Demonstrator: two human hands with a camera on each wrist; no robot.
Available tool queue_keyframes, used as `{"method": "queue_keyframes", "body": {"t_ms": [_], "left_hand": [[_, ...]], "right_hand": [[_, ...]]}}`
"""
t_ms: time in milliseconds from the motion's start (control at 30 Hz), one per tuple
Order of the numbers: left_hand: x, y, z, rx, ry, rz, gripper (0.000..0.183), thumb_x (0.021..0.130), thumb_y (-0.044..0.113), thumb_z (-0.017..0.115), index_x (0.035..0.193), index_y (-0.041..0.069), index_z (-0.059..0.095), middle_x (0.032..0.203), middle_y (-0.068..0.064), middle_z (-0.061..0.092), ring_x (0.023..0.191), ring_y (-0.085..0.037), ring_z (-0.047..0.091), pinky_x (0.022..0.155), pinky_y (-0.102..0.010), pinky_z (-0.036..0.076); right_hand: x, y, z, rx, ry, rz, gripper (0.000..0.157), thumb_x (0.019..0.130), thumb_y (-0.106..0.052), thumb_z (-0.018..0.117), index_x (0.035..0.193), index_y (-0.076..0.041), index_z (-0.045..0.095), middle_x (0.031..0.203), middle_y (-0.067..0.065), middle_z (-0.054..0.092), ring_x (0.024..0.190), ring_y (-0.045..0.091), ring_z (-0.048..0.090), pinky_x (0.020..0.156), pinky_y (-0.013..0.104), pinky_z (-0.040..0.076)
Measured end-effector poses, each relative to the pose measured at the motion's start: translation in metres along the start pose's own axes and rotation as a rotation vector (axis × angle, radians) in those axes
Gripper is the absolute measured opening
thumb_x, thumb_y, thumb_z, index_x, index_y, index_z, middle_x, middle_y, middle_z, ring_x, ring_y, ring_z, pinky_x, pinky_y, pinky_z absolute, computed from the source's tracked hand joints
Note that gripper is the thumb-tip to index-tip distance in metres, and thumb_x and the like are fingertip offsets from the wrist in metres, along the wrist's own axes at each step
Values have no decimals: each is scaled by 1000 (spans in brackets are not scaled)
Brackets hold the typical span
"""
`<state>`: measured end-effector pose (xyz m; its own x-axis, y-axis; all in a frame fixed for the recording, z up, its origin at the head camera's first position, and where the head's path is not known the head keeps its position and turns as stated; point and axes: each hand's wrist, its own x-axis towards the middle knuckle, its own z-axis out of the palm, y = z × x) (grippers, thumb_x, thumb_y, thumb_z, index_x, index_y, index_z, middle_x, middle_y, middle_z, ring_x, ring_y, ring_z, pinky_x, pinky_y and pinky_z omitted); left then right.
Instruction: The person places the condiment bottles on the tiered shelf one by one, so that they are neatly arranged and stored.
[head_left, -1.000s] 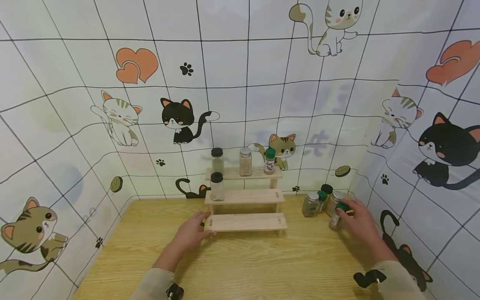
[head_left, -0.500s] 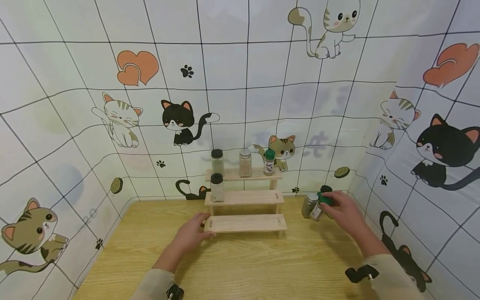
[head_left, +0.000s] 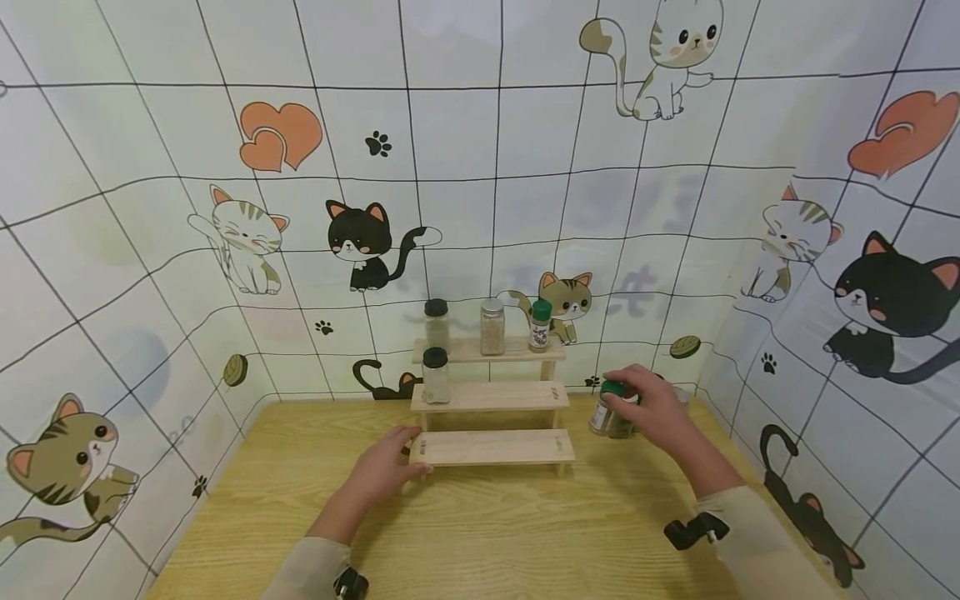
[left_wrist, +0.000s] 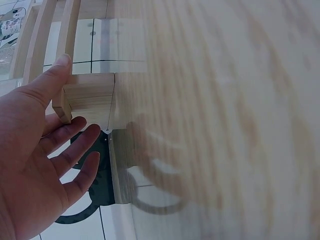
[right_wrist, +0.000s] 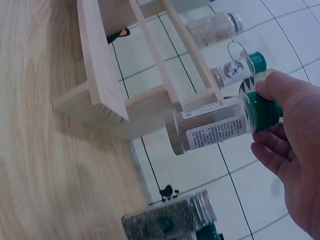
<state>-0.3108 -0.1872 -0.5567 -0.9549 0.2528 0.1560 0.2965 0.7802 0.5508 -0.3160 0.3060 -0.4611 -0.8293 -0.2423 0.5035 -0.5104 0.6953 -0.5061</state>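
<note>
My right hand (head_left: pixel 656 408) pinches a spice jar (right_wrist: pixel 210 127) by its green lid, right of the wooden tiered rack (head_left: pixel 491 447). Brown powder fills the jar, and a printed label wraps its side. In the right wrist view the jar is held up beside the rack's end. My left hand (head_left: pixel 378 467) grips the left end of the lowest shelf, its thumb on the board's edge and the other fingers curled, as the left wrist view shows. On the top shelf stand a black-lidded jar (head_left: pixel 437 333), a silver-lidded jar (head_left: pixel 492 329) and a green-lidded jar (head_left: pixel 540 329).
Another black-lidded jar (head_left: pixel 435 379) stands at the left of the middle shelf. Behind the right hand, a silver-lidded jar of dried herbs (right_wrist: pixel 160 220) and other jars stand on the wooden table (head_left: pixel 480 533), partly hidden. A cat-patterned sheet (head_left: pixel 465 208) encloses the back and sides.
My right hand has moved left with the green-lidded spice jar, away from the jar group toward the rack. The left hand stays on the lowest shelf's end.
</note>
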Motion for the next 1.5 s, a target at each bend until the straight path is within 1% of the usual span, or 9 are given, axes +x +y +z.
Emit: {"method": "queue_keyframes", "body": {"t_ms": [167,367,533,633,800,900,1100,1333,1500], "left_hand": [[0,0,0,5,0,2,77,92,40,93,155,8,62,148,-9,65,119,-30,70,97,-58,58],[0,1,0,-3,0,-6,76,93,39,92,155,7,61,148,-9,64,119,-30,70,97,-59,58],[0,0,1,-3,-4,-11,77,94,40,91,157,9,60,151,-9,63,122,-30,69,101,-59,56],[0,-1,2,2,-4,-14,78,94,41,91,158,9,60,153,-10,62,123,-31,69,102,-60,56],[1,-3,2,5,-3,-9,78,94,41,91,158,10,60,154,-11,61,122,-31,69,102,-61,56],[1,-3,2,-3,-1,-6,77,94,41,90,158,9,60,152,-10,62,122,-30,69,101,-60,56],[1,-3,1,-9,-6,7,76,95,40,90,157,8,60,150,-10,63,121,-31,70,100,-59,57],[2,-3,0,-12,-3,5,76,95,39,90,157,8,59,151,-10,62,122,-32,70,99,-60,57],[2,-4,1,-18,-2,1,75,95,38,91,157,9,60,151,-9,63,121,-30,69,100,-58,57]], "right_hand": [[15,-12,11,31,-24,-52,32,105,-18,81,135,-8,77,115,2,69,97,18,65,84,44,58],[35,-31,23,73,-47,-86,34,103,-19,83,135,-8,78,114,1,65,93,20,61,79,40,55],[52,-46,35,82,-48,-119,31,102,-20,85,129,-8,79,113,2,66,90,20,60,76,38,53],[61,-53,44,104,-55,-113,29,101,-21,85,127,-10,80,112,1,66,90,18,60,77,37,54],[72,-63,59,128,-64,-87,28,100,-25,87,125,-14,81,110,-2,67,87,16,61,74,36,55],[77,-68,67,131,-65,-84,29,100,-26,87,124,-13,81,107,0,66,86,17,60,71,37,53],[88,-76,80,141,-72,-46,34,99,-32,88,124,-9,80,106,1,64,86,19,60,72,37,54],[105,-82,95,161,-72,-64,27,99,-36,87,116,-15,81,100,-2,65,86,20,59,73,38,54],[113,-90,102,157,-92,-60,28,99,-36,87,115,-14,81,99,-2,63,85,19,59,72,37,53]]}}
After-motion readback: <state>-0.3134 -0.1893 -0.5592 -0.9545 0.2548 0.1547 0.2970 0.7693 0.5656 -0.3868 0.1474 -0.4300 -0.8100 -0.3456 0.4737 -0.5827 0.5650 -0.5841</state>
